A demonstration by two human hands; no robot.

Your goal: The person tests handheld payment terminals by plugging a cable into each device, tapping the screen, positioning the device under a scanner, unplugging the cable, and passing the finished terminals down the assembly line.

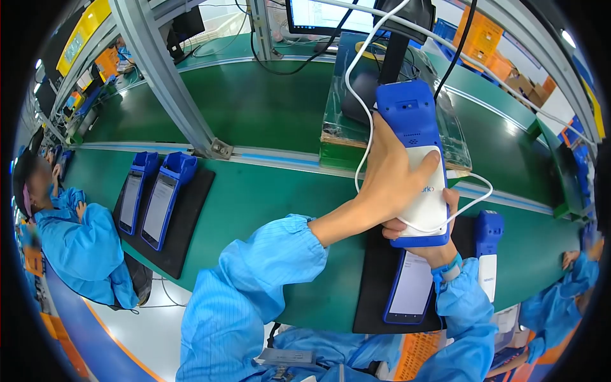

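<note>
Blue-and-white hard-plastic handheld terminal [414, 136], held above the green tabletop [254, 197].
Left hand [388, 167] clasps its middle, right hand [440, 253] its lower end; likely light, stiff, smooth, drop-sensitive; best gripped by its edges, clear of the thin white cable [347, 76].

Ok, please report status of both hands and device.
Left hand on blue-and-white device, right hand gripping its lower end. Device held above green table. White cable crosses device.

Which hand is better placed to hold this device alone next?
Probably your right hand: thumb and fingertips curl around opposite edges of the device, while your left hand lies over one side.
</note>
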